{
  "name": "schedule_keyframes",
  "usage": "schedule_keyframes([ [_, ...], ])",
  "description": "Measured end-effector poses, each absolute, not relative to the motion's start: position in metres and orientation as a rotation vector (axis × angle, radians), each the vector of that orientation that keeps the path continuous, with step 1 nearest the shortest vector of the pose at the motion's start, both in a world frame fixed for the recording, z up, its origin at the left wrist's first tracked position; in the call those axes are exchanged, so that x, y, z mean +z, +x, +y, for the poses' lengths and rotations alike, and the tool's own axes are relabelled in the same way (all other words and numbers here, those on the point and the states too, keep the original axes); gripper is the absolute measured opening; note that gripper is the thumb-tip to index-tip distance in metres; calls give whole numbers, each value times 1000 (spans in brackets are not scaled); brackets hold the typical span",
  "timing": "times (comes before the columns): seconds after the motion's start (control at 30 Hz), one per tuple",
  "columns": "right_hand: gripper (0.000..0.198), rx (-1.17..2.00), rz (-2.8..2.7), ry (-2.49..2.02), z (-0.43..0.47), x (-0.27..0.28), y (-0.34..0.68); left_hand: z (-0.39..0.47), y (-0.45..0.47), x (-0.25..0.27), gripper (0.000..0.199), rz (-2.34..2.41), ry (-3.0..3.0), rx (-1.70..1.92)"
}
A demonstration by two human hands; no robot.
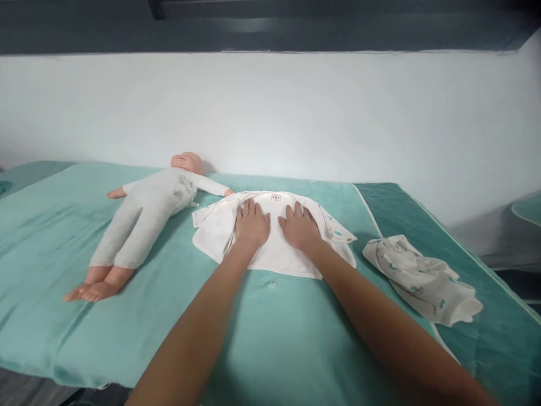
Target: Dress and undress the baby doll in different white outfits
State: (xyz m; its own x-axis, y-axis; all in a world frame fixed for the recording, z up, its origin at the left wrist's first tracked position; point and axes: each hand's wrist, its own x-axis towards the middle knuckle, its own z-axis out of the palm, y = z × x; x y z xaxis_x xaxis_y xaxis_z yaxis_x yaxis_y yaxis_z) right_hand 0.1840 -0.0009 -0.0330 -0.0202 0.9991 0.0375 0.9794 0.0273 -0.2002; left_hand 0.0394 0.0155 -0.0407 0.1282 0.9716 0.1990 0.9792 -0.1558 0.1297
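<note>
A small white baby shirt (275,254) lies spread open on the green sheet, its printed sleeves reaching out to both sides and a label at its collar. My left hand (252,225) rests flat on the left part of its inside, fingers stretched toward the collar. On the right part, my right hand (301,226) lies palm down with its fingers out. Neither hand grips the cloth. To the left, a baby doll (147,203) lies on its back with its head toward the wall; one of its hands touches or nearly touches the shirt's collar edge.
Crumpled white baby clothing (418,279) with a green print lies to the right. The green sheet (270,338) covers the bed-like surface, with a darker border on the right. A white wall (274,113) stands behind, under a dark overhead ledge (270,28).
</note>
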Motion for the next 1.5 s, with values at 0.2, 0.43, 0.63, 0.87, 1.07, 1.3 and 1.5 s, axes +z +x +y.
schedule_keyframes([
  [0.2,47,496,-2179,-1506,-35,-24,224,-12,41,-45,62,-2016,-2332,-377],
  [0.43,54,87,-1838,-1876,-35,-32,312,-39,45,-41,56,-1987,-2368,-417],
  [0.63,37,150,-1731,-2156,-22,-32,340,-69,60,-33,49,-1697,-2615,-488],
  [0.87,54,84,-1587,-2389,-31,-26,352,-98,77,-26,52,-1314,-3000,-596],
  [1.07,39,277,-1620,-2360,-31,-25,360,-108,84,-25,24,-1271,-2986,-646],
  [1.3,26,81,-1175,-2057,-7,-34,363,-102,102,-24,26,-1127,-2881,-642],
  [1.5,24,39,-1035,-1810,4,-47,374,-104,117,-28,34,-1166,-2835,-783],
])
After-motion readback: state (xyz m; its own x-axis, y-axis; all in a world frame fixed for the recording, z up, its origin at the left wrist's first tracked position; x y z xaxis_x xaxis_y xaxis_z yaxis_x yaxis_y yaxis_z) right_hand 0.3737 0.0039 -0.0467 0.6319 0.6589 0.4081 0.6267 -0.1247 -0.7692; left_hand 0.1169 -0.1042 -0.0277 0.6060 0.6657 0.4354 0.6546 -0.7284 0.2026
